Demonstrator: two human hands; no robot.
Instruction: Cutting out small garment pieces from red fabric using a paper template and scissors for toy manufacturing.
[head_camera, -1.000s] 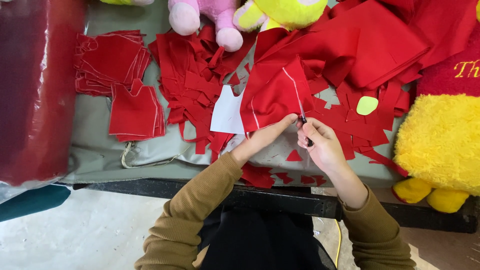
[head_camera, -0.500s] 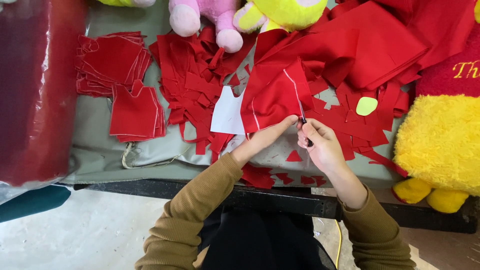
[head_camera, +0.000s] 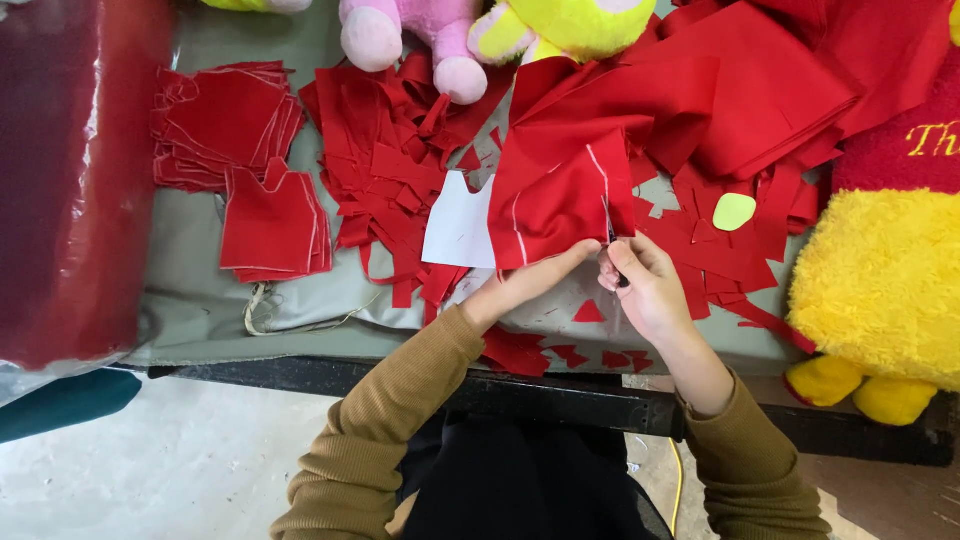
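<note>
My left hand (head_camera: 530, 283) pinches the lower edge of a red fabric piece (head_camera: 560, 195) marked with white chalk lines, holding it on the table. My right hand (head_camera: 645, 285) grips small dark scissors (head_camera: 613, 238) whose tips meet the fabric's lower right corner at a chalk line. A white paper pattern (head_camera: 458, 225) lies partly under the red piece to its left. Both arms wear olive-brown sleeves.
Stacks of cut red pieces (head_camera: 255, 150) lie at the left, a heap of red scraps (head_camera: 390, 170) in the middle, folded red cloth (head_camera: 760, 80) at the back right. Plush toys: yellow (head_camera: 880, 290) right, pink (head_camera: 420, 35) and yellow-green (head_camera: 570, 25) behind. Grey table cover (head_camera: 190, 290), dark table edge (head_camera: 560, 390).
Nothing clearly differs; both hands stay at the fabric's lower edge with the scissors at the same chalk line.
</note>
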